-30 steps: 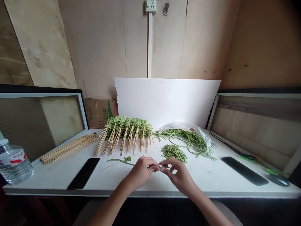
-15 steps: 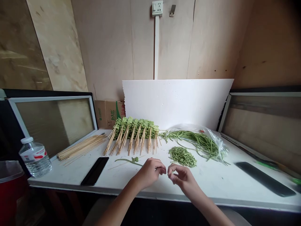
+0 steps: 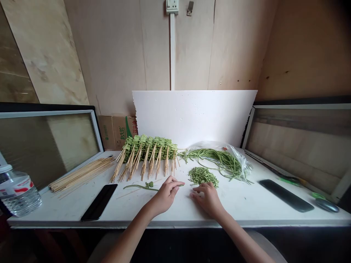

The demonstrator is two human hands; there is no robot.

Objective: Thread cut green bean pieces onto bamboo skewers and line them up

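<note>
My left hand (image 3: 166, 193) is closed in a pinch, with a short bit of green bean (image 3: 181, 185) showing at its fingertips. Just right of it, my right hand (image 3: 207, 199) is low over the table, thumb and fingers apart, and I see nothing between them. A heap of cut green bean pieces (image 3: 203, 176) lies right behind that hand. Left of my left hand, a long green bean (image 3: 134, 186) runs toward the wrist, and a small cluster of bean pieces (image 3: 149, 184) sits beside it. A thin bamboo skewer (image 3: 126, 194) lies there too.
Stacked skewers of beans (image 3: 150, 149) stand at the back, with loose bamboo skewers (image 3: 82, 174) to their left. Long beans (image 3: 222, 160) lie in a plastic bag (image 3: 241, 157). A phone (image 3: 100, 202), a water bottle (image 3: 18, 191) and a dark flat object (image 3: 286, 195) rest on the white table (image 3: 236, 212).
The view has turned slightly right. My hands have moved apart; the right one has lowered toward the cut bean heap and its fingers have spread. The bean bit now shows in my left fingertips.
</note>
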